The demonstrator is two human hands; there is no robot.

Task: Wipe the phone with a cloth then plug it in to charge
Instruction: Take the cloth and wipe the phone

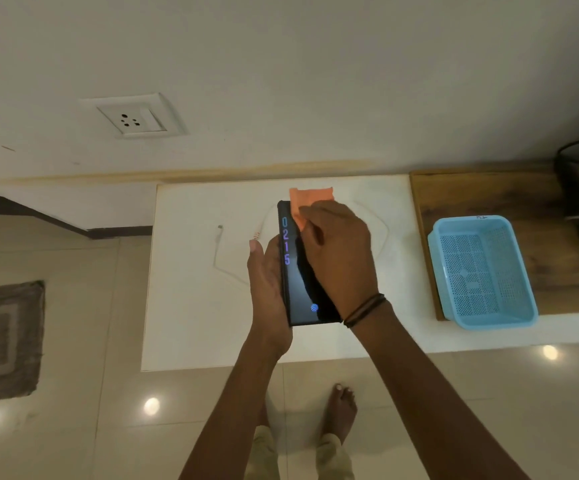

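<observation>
White table (194, 306) against the wall: the left hand (267, 289) cradles the phone (298, 289) above its middle, fingers wrapped behind to steady it, while the right hand (340, 258) presses the orange cloth (310, 199) onto the lit screen.

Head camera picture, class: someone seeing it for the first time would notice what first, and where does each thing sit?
The eye lands on the lit phone at the centre, gripped along its edge by the left hand while the right hand presses an orange cloth on its screen. Next comes the light blue basket at the right on the counter, then the white wall socket at upper left.
</observation>
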